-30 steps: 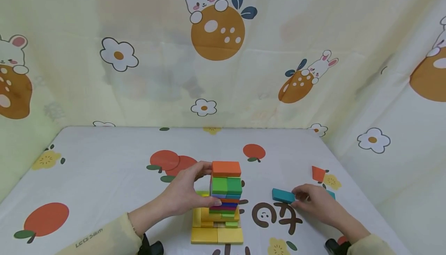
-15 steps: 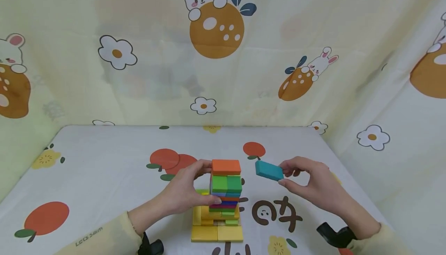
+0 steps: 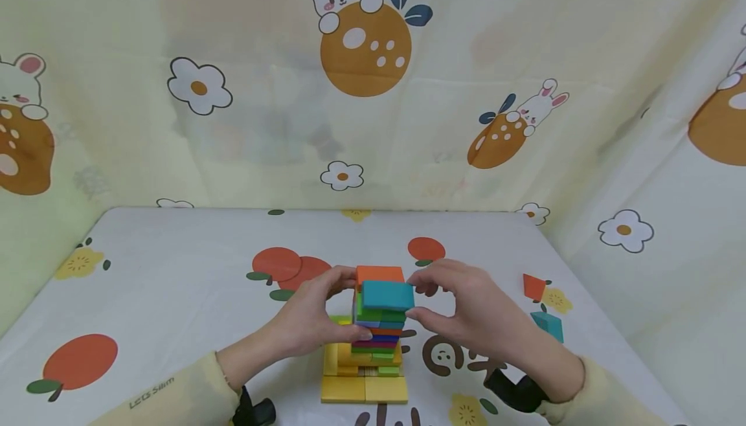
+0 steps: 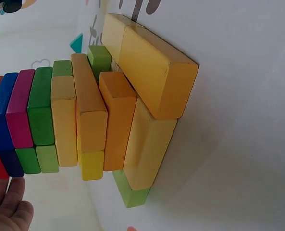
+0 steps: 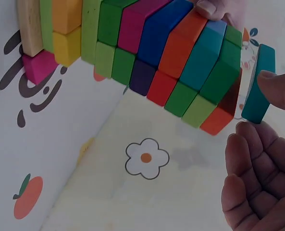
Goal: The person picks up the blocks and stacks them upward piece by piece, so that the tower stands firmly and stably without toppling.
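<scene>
The left hand (image 3: 315,322) curls round the left side of the block tower (image 3: 375,332) in the middle of the desk (image 3: 175,296), its grip apparently steadying the stack. The right hand (image 3: 466,309) pinches a teal block (image 3: 388,295), clamped between thumb and fingers, just above the orange top block (image 3: 380,274). Farther right, an orange piece (image 3: 533,287) and a teal piece (image 3: 548,325) lie loose.

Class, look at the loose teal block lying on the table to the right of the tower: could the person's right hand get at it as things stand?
Probably not at once: the right hand pinches a teal block at the tower. The path to the loose teal block looks free.
</scene>
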Demonstrator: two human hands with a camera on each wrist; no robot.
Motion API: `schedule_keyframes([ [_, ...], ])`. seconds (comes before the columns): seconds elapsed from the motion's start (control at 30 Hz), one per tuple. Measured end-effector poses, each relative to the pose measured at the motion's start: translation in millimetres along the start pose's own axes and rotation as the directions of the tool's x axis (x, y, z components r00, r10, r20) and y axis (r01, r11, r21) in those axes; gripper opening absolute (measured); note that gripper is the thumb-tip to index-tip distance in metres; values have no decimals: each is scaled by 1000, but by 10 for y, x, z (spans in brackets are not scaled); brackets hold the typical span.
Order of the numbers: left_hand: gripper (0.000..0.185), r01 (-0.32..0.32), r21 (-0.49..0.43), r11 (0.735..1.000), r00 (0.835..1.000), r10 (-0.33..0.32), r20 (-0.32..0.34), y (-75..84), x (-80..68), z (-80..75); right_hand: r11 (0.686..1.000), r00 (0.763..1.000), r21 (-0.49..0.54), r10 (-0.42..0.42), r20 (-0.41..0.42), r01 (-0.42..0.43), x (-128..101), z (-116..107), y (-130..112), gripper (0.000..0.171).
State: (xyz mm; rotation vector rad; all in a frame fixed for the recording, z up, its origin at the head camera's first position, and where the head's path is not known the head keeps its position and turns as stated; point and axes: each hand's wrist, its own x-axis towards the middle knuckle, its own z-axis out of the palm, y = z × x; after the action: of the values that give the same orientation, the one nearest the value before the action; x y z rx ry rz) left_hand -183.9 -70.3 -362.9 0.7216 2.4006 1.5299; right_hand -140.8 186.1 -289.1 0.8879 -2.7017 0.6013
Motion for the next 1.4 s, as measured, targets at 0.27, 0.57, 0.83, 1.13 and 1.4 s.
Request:
schedule_keyframes([
  [0.27,74,28,-6,1000,1000,-28,-1,-1,4,9,1000,999,-28,15,39,-14,22,40,-31,34],
  [0.57,74,32,-6,999,999,-32,-1,1,8,7,999,999,-37,21,48,-19,33,51,-23,33],
  [0.83,74,29,-11,1000,1000,-29,-4,-1,1,3,1000,999,-19,7,40,-7,31,57,-10,32],
  [1.13,74,13,1,1000,1000,-13,-1,12,3,5,1000,999,19,17,28,-18,18,36,5,34],
  [1.4,73,-19,-8,1000,1000,19,13,2,3,-4,990,997,136,25,75,-36,97,64,139,67],
])
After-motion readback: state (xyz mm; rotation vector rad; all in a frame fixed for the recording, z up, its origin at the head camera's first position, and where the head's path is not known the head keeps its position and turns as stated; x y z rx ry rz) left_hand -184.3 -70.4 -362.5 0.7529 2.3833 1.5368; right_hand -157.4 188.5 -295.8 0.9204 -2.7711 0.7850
